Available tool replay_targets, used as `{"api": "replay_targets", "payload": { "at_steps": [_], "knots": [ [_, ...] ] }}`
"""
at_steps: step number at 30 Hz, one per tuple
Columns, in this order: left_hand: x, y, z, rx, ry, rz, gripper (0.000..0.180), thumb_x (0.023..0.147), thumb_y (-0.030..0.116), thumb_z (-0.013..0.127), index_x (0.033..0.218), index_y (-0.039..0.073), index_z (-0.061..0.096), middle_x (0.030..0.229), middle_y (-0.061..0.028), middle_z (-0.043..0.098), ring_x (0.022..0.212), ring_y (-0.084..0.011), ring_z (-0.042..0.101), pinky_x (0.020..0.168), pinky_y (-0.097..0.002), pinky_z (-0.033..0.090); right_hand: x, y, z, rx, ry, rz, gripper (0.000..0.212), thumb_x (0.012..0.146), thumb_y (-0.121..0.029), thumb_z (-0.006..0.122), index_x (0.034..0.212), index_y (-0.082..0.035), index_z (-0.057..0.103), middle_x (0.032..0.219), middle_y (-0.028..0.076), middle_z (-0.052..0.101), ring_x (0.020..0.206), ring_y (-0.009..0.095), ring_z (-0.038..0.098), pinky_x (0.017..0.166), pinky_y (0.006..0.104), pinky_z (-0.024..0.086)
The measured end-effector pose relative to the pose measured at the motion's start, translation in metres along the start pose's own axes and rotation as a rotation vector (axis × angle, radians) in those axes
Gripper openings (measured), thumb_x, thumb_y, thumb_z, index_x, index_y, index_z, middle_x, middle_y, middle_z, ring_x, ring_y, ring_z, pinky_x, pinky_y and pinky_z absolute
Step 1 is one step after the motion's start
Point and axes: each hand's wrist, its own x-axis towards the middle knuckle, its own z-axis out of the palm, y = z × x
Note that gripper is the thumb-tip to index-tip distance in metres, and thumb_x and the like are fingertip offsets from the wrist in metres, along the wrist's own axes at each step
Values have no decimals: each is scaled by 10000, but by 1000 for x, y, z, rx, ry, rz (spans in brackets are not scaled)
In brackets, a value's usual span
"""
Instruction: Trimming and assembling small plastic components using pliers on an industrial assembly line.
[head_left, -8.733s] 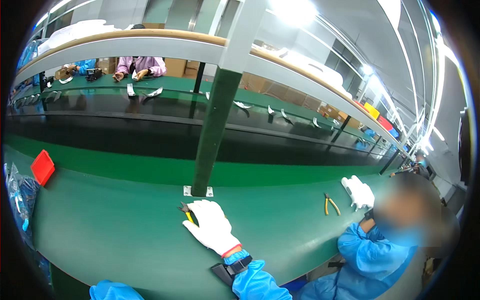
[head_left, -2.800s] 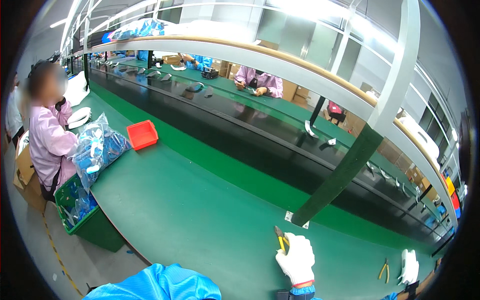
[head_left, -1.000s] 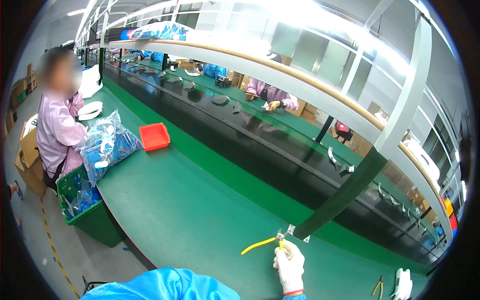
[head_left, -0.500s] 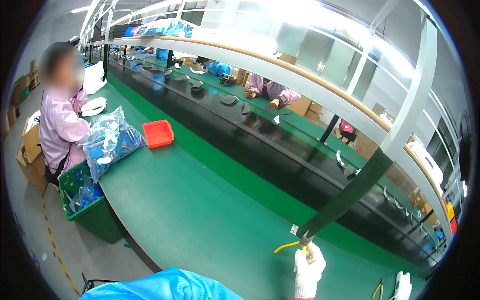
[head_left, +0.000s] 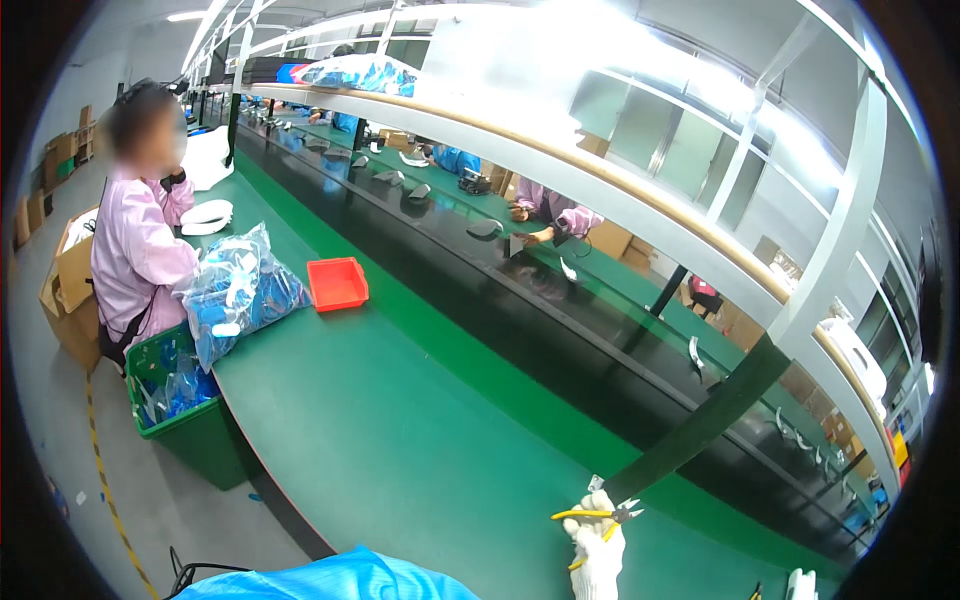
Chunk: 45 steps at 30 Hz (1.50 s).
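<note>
My right hand point(head_left: 597, 550), in a white knit glove, comes up from the lower edge, right of the middle. Its fingers are closed round a pair of yellow-handled cutting pliers point(head_left: 625, 513). The metal jaws point right, and the two handles are spread apart. The hand is over the green table point(head_left: 420, 440), just in front of the foot of a dark-wrapped post point(head_left: 690, 430). A small metal bracket point(head_left: 596, 483) shows at that foot. My left hand is out of view.
A red bin point(head_left: 338, 284), a bag of blue pieces point(head_left: 240, 295) and a green crate point(head_left: 190, 430) are at left, beside a person in pink point(head_left: 140, 240). Beyond the table, a black conveyor point(head_left: 440, 250) carries curved parts. White parts point(head_left: 801, 584) lie at lower right.
My right hand has moved slightly left and down with the pliers. Their jaws have turned from pointing up at the post to pointing right. The view has shifted a little.
</note>
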Motion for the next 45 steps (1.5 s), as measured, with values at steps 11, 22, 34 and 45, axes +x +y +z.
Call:
{"api": "replay_targets", "payload": {
  "at_steps": [11, 22, 34, 45],
  "knots": [
    [-4, 6, 6, -8, -34, -20, 548, 806, 281, 615, 1278, 8, 564, 1319, -193, 576, 1295, -352, 504, 1116, -539, 322, -17, -26, 14, 614, -195, 162, 225, 892, -81, 622, 1096, -47, 534, 956, 117, 564, 870, 295, 627, 781, 499, 544],
    [1, 5, 4, -36, -89, -32, 560, 795, 284, 629, 1282, 14, 571, 1323, -190, 565, 1300, -353, 500, 1118, -532, 322, -18, -19, 4, -40, -44, 78, 213, 990, -78, 515, 1125, 73, 583, 887, 106, 610, 745, 168, 593, 746, 330, 548],
    [14, -5, -27, 10, -160, -26, 481, 846, 315, 658, 1238, 47, 582, 1219, -137, 588, 1213, -298, 539, 1037, -458, 393, -9, -10, -5, 94, -129, 132, 350, 1014, -160, 477, 1255, 85, 543, 926, 119, 629, 777, 202, 620, 776, 360, 561],
    [-70, -68, -140, -144, 538, -962, 218, 983, 117, 625, 1160, 0, 673, 948, -99, 712, 798, -125, 668, 725, -283, 551, 0, 6, -12, 256, 31, 148, 374, 1049, -264, 481, 1260, 37, 552, 882, 65, 626, 679, 162, 615, 678, 356, 580]
  ]
}}
